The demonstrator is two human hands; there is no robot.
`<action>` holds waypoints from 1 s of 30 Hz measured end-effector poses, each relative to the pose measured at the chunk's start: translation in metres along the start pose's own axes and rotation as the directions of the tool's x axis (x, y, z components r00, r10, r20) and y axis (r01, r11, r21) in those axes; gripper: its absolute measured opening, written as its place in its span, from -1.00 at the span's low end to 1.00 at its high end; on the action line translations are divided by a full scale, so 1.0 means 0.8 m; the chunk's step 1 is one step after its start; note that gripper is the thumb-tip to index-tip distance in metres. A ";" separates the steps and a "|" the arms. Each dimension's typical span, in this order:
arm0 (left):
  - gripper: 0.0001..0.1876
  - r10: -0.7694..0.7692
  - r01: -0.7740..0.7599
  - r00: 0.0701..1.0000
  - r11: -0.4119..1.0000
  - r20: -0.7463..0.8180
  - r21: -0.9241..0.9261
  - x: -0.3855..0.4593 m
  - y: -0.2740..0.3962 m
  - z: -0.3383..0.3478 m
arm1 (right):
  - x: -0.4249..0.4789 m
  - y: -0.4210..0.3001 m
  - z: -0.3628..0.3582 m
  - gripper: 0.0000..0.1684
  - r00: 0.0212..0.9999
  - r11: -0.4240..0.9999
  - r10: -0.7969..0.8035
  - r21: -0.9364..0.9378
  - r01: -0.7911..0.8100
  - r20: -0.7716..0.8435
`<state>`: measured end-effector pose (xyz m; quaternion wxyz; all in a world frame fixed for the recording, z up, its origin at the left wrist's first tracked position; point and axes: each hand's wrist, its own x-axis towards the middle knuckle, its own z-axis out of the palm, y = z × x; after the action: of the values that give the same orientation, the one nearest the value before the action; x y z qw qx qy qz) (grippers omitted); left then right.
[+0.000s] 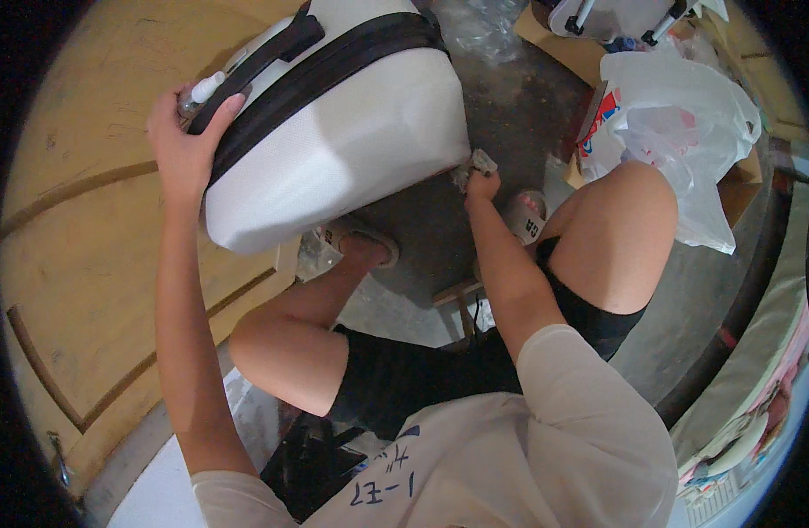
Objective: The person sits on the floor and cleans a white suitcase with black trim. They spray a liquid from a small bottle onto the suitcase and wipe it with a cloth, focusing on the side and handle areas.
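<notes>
A large white woven-textured bag with black trim sits tilted before me. My left hand grips the bag's black band at its upper left end. A small clear bottle with a white cap is held against that band by the same hand. Low at the bag's right corner, my right hand clasps a crumpled greyish cloth or tissue. The cloth lies close against the corner; whether it touches the bag I cannot tell.
A yellowish wooden panelled door stands along the left. On the right, a white plastic bag rests over a cardboard box. Clear plastic wrapping lies behind the bag. My slippered feet flank the dark floor mat.
</notes>
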<state>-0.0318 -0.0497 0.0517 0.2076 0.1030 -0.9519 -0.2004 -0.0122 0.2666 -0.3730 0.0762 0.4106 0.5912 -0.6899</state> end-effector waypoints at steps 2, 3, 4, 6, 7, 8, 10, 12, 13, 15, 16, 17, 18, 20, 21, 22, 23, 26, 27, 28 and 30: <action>-0.32 -0.004 0.002 1.000 0.995 0.020 0.096 -0.001 0.003 -0.003 | -0.003 -0.002 0.000 -0.55 1.000 1.000 0.004 0.001 -0.004 -0.012; -0.33 -0.007 0.003 0.999 0.990 0.031 0.144 -0.003 0.005 -0.003 | -0.003 -0.004 0.000 -0.55 0.999 0.999 -0.001 -0.034 0.000 -0.032; -0.31 0.004 -0.006 1.000 0.989 0.010 0.150 -0.003 0.006 -0.004 | 0.000 -0.002 -0.001 -0.55 0.999 0.998 -0.009 -0.065 0.006 -0.052; -0.26 0.029 -0.024 0.999 0.986 -0.029 0.164 0.000 0.005 -0.004 | 0.003 0.003 -0.002 -0.56 0.998 0.997 -0.014 -0.081 0.009 -0.066; -0.25 0.046 -0.039 0.998 0.984 -0.036 0.176 -0.001 0.002 -0.005 | 0.001 0.000 -0.004 -0.57 0.998 0.998 -0.014 -0.070 0.010 -0.058; -0.25 0.064 -0.055 0.997 0.981 -0.042 0.188 -0.003 0.000 -0.006 | -0.001 -0.003 -0.006 -0.57 0.999 0.998 -0.014 -0.057 0.011 -0.051; -0.24 0.107 -0.098 0.993 0.982 -0.048 0.160 0.009 0.010 0.002 | 0.023 0.007 -0.018 -0.56 0.999 0.997 -0.040 -0.061 0.038 -0.027; -0.24 0.106 -0.099 0.993 0.988 -0.057 0.123 0.011 0.012 0.006 | 0.032 0.008 -0.024 -0.56 0.998 0.998 -0.065 -0.026 0.065 0.018; -0.22 0.086 -0.077 0.995 0.986 -0.059 0.149 0.002 0.002 -0.002 | 0.007 0.000 -0.018 -0.55 0.995 0.998 -0.069 0.000 0.069 0.070; -0.20 0.065 -0.053 0.996 0.982 -0.060 0.182 -0.007 -0.008 -0.006 | -0.029 -0.025 -0.014 -0.55 0.989 0.996 -0.072 0.059 0.065 0.127; -0.18 0.057 -0.046 0.997 0.982 -0.054 0.185 -0.007 -0.007 -0.007 | -0.044 -0.038 -0.015 -0.55 0.988 0.995 -0.064 0.090 0.052 0.137; -0.16 0.053 -0.044 0.998 0.982 -0.045 0.183 -0.006 -0.003 -0.006 | -0.055 -0.050 -0.019 -0.54 0.988 0.992 -0.058 0.122 0.041 0.142; -0.15 0.047 -0.040 0.998 0.983 -0.038 0.182 -0.006 -0.001 -0.007 | -0.068 -0.061 -0.021 -0.53 0.988 0.993 -0.046 0.113 0.030 0.144; -0.13 0.082 -0.069 0.994 0.981 -0.065 0.182 -0.002 0.001 0.000 | -0.081 -0.086 -0.029 -0.52 0.990 0.995 -0.038 0.100 0.024 0.136; -0.13 0.095 -0.078 0.992 0.979 -0.082 0.188 -0.002 0.001 0.000 | -0.089 -0.092 -0.029 -0.52 0.987 0.988 -0.042 0.155 0.017 0.158; -0.13 0.095 -0.079 0.992 0.980 -0.083 0.182 0.002 0.003 0.001 | -0.093 -0.098 -0.030 -0.53 0.983 0.977 -0.051 0.211 0.013 0.176; -0.14 0.087 -0.071 0.993 0.980 -0.078 0.187 0.001 0.000 -0.001 | -0.104 -0.101 -0.030 -0.53 0.978 0.966 -0.050 0.259 -0.004 0.201; -0.18 0.063 -0.049 0.996 0.977 -0.064 0.208 -0.004 0.000 -0.002 | -0.129 -0.119 -0.031 -0.55 0.973 0.941 -0.024 0.334 -0.056 0.229; -0.19 0.055 -0.041 0.997 0.975 -0.059 0.217 -0.005 0.001 -0.002 | -0.130 -0.121 -0.029 -0.55 0.974 0.945 -0.056 0.327 -0.018 0.218; -0.19 0.060 -0.047 0.997 0.977 -0.054 0.210 -0.005 0.003 -0.003 | -0.128 -0.119 -0.029 -0.55 0.974 0.947 -0.086 0.321 0.015 0.208; -0.18 0.067 -0.057 0.997 0.978 -0.046 0.199 -0.004 0.006 -0.006 | -0.123 -0.113 -0.029 -0.54 0.974 0.955 -0.097 0.296 0.033 0.204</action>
<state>-0.0278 -0.0460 0.0564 0.2274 0.0985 -0.9641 -0.0958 0.0094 0.2755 -0.2397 0.0560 0.3203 0.4849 -0.8119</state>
